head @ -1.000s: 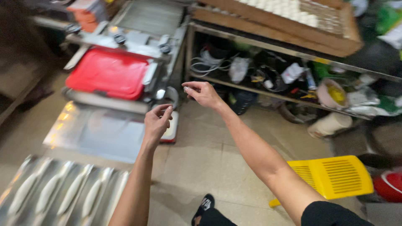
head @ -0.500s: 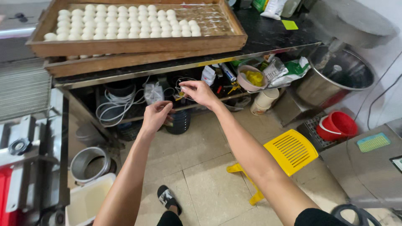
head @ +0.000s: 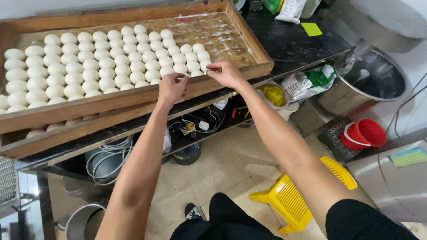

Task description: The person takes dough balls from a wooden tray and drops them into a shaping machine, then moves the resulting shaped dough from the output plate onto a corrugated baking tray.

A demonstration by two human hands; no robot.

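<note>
From the head camera, both bare hands rest on the near rim of a wide, shallow wooden tray (head: 249, 42). The left hand (head: 172, 87) curls its fingers over the rim, near the middle of the tray's front edge. The right hand (head: 227, 73) does the same just beside it, thumb tucked under; whether either hand truly clamps the wood or only lies on it is hard to tell from this angle.

The tray is rough, worn timber with a raised lip and a floury, streaked floor. Rows of smooth, round white dough balls (head: 102, 62) fill its left two thirds. The right third is bare board. A second wooden tray (head: 66, 133) lies right under it, with a few more balls showing in the gap.

Both trays sit on a dark counter (head: 293, 44) whose front edge runs just below the hands. The counter's right end lies open beside the tray. Under it, a shelf (head: 195, 126) holds tangled cables and odd bits. On the tiled floor stand a yellow plastic stool (head: 293, 200), near the right forearm, a red bucket (head: 362, 133) and a big steel pot (head: 369, 78).
</note>
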